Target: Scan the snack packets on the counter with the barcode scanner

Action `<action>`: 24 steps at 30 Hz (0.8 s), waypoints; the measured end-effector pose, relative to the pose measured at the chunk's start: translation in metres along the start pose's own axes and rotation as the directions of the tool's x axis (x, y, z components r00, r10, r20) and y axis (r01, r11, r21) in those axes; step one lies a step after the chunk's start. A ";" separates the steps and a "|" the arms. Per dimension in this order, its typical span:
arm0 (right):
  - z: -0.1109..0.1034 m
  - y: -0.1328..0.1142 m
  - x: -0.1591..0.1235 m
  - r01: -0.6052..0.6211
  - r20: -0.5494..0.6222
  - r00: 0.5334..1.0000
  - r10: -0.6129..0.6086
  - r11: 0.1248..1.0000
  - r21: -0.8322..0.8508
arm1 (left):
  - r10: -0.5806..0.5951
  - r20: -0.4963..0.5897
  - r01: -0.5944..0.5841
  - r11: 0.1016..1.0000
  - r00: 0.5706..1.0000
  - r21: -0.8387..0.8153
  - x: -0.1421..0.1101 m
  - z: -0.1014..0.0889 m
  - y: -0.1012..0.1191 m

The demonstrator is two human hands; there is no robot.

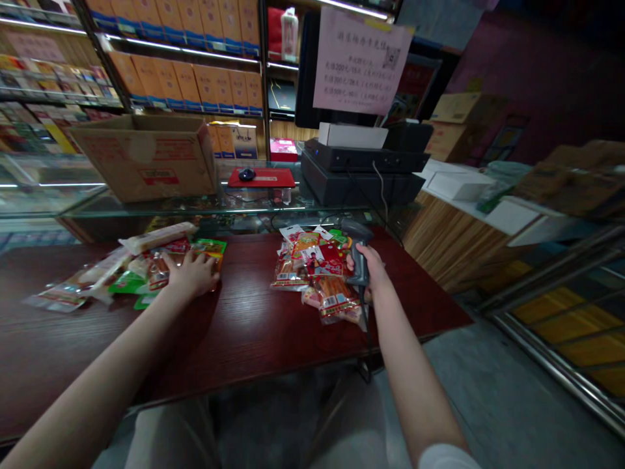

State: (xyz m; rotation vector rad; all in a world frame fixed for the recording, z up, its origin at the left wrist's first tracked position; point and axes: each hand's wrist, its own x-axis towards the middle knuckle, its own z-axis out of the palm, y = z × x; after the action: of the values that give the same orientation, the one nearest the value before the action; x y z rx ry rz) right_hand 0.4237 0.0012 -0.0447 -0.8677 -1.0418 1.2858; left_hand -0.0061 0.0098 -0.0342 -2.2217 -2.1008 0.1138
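My right hand [372, 268] is wrapped round the handle of a grey barcode scanner [358, 244], its head held over a pile of red snack packets [317, 270] on the dark red wooden counter [254, 326]. A cable hangs down from the scanner. My left hand [191, 272] lies flat with fingers spread on a second pile of snack packets [141, 264] at the left, touching a packet with a green and orange label.
Behind the counter runs a glass shelf [195, 208] carrying a cardboard box [146, 156], a red mouse pad with a mouse [247, 174] and a black register with a printer [366, 163]. A pink notice [361, 58] hangs above. Shelves of boxed goods fill the back wall.
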 end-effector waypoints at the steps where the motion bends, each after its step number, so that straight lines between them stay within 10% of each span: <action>1: 0.001 0.000 0.000 -0.001 -0.009 1.000 0.001 1.000 0.010 | -0.004 -0.016 0.004 1.000 1.000 0.020 0.002 -0.003 0.007; 4: 0.003 0.000 0.001 0.005 -0.033 0.999 -0.005 1.000 0.021 | 0.073 -0.093 -0.074 0.997 0.993 -0.004 0.012 -0.010 0.046; 9: 0.002 0.000 -0.001 -0.022 -0.007 1.000 0.022 0.999 -0.035 | 0.219 0.106 -0.192 0.956 0.970 -0.223 0.037 -0.011 0.121; 13: 0.003 -0.001 -0.001 -0.009 0.000 1.000 0.009 0.999 -0.044 | 0.214 0.112 -0.157 0.911 0.970 -0.382 0.057 -0.004 0.136; 18: 0.007 -0.005 -0.002 -0.038 0.029 0.999 0.041 0.995 -0.094 | 0.261 0.165 -0.020 0.584 0.951 -0.811 0.067 0.003 0.130; 24: 0.008 -0.008 -0.007 -0.021 0.046 0.999 0.027 0.993 -0.114 | 0.257 0.298 0.293 0.061 0.919 -0.954 0.052 -0.018 0.115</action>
State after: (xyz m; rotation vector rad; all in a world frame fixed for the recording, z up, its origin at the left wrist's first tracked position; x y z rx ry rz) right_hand 0.4189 -0.0071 -0.0353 -0.9418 -1.1538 1.2823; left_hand 0.1132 0.0550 -0.0291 -2.9025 -2.9206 -1.6685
